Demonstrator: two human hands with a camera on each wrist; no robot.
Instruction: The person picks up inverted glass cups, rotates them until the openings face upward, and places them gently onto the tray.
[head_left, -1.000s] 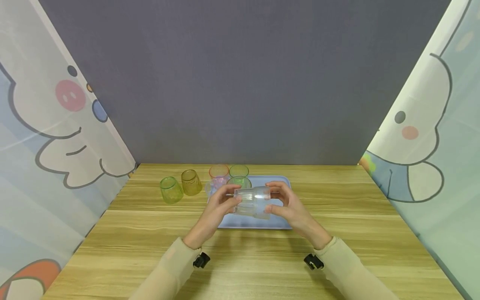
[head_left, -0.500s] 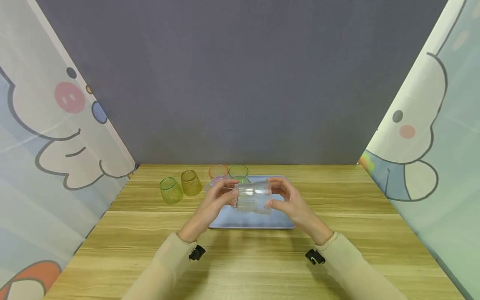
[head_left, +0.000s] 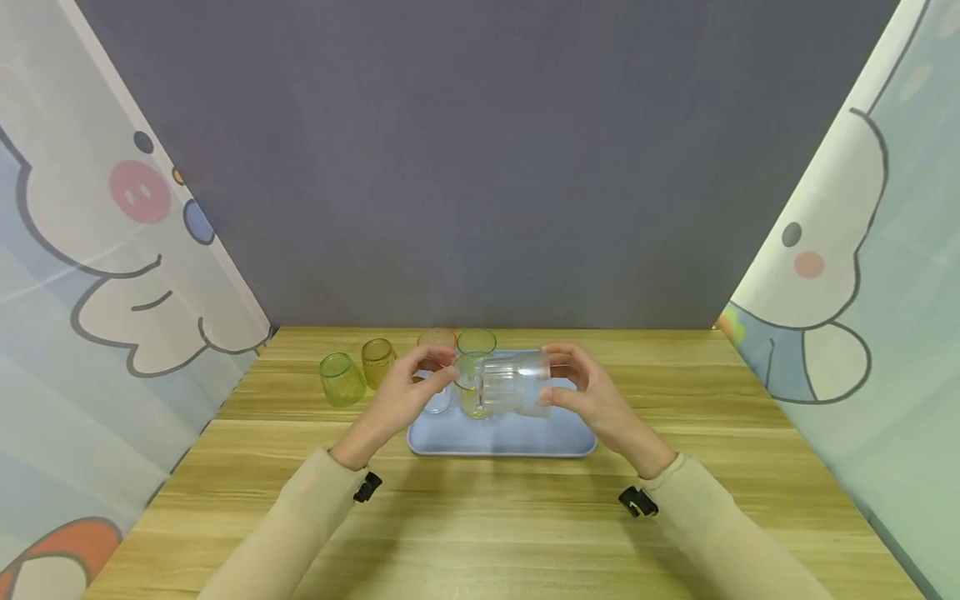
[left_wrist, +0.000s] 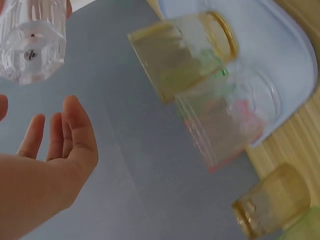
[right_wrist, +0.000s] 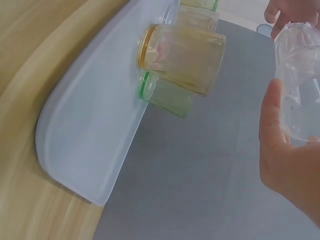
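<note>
A clear ribbed cup [head_left: 513, 383] lies on its side in the air above a pale blue tray [head_left: 517, 437]. My right hand [head_left: 592, 400] grips its right end, thumb along the wall in the right wrist view [right_wrist: 272, 125]. My left hand [head_left: 408, 396] hovers at the cup's left end. In the left wrist view its fingers [left_wrist: 60, 145] are straight and apart from the clear cup [left_wrist: 30, 40]. On the tray's far left stand an orange-rimmed cup [head_left: 437, 339], a green cup [head_left: 477, 342] and a yellowish cup [head_left: 471, 393], partly hidden by the hands.
Off the tray to the left, a green cup [head_left: 341, 379] and an amber cup [head_left: 377, 360] sit upside down on the wooden table [head_left: 480, 533]. A grey wall stands behind the table, and printed cartoon panels close in both sides.
Both hands carried the clear cup farther away and a little up over the tray. My left hand let go of it and its fingers straightened; the right hand kept its grip.
</note>
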